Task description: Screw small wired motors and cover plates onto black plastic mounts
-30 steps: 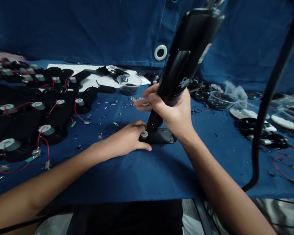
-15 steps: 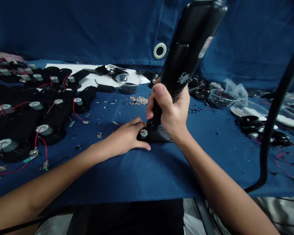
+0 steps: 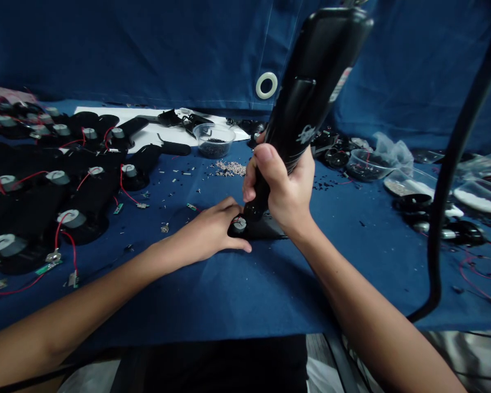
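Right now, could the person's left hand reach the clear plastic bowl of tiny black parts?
Probably yes: only a small heap of silver screws lies between the left hand and the clear plastic bowl, and the black power screwdriver in the right hand stands off to the right.

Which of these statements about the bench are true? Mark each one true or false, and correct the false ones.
1. The right hand grips a black electric screwdriver. True.
2. The left hand grips the screwdriver too. False: it rests on a black part beneath the screwdriver.
3. Small silver bits lie in a loose heap on the blue cloth. True.
4. The clear bowl behind that heap holds white powder. False: it holds black bits.
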A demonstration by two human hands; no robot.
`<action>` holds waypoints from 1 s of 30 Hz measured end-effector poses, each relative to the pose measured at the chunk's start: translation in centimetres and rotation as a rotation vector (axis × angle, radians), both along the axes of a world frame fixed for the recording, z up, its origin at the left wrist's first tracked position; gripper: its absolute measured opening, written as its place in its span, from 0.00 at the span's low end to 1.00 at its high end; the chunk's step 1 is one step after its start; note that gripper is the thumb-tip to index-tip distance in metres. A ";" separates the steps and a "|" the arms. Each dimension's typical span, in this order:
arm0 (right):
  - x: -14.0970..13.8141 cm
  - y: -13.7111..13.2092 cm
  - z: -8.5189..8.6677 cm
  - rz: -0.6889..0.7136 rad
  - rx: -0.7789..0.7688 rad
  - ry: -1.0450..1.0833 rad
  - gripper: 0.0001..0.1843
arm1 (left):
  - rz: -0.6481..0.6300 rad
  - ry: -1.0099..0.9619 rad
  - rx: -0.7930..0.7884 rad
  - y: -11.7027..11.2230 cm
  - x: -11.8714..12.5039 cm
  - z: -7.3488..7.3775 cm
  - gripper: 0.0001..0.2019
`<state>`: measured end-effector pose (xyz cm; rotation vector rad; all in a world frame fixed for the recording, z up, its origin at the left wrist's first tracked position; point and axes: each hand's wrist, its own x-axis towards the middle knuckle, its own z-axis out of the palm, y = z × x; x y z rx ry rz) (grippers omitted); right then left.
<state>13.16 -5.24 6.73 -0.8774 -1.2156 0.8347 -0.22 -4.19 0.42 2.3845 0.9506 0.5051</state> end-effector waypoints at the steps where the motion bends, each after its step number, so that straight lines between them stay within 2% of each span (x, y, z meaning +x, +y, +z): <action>1: 0.0 0.0 0.0 -0.004 -0.006 0.008 0.20 | 0.000 0.004 0.005 0.0 0.0 0.0 0.29; 7: 0.1 0.1 0.0 0.057 0.095 0.010 0.14 | 0.001 0.001 0.032 0.0 0.0 0.1 0.28; 14: -0.2 -0.1 0.3 0.049 0.069 -0.033 0.14 | 0.003 0.006 0.020 0.0 0.0 0.0 0.28; 17: 0.9 -0.2 0.6 0.066 0.045 -0.092 0.15 | -0.005 -0.006 -0.003 0.1 0.0 0.1 0.27; 20: 3.2 -0.1 1.0 0.147 0.007 -0.262 0.19 | -0.018 -0.024 -0.028 0.1 0.0 0.2 0.25; 22: 4.8 0.0 1.3 0.277 -0.042 -0.479 0.19 | -0.014 -0.038 -0.034 0.0 0.0 0.3 0.26; 26: 6.5 0.1 1.4 0.577 -0.304 -0.888 0.19 | -0.018 -0.068 -0.076 -0.2 0.0 0.4 0.24; 28: 6.6 0.1 1.1 0.609 -0.349 -0.950 0.20 | -0.024 -0.075 -0.098 -0.3 0.0 0.4 0.22; 30: 6.5 0.0 0.7 0.591 -0.312 -0.966 0.18 | -0.020 -0.077 -0.102 -0.3 0.0 0.4 0.22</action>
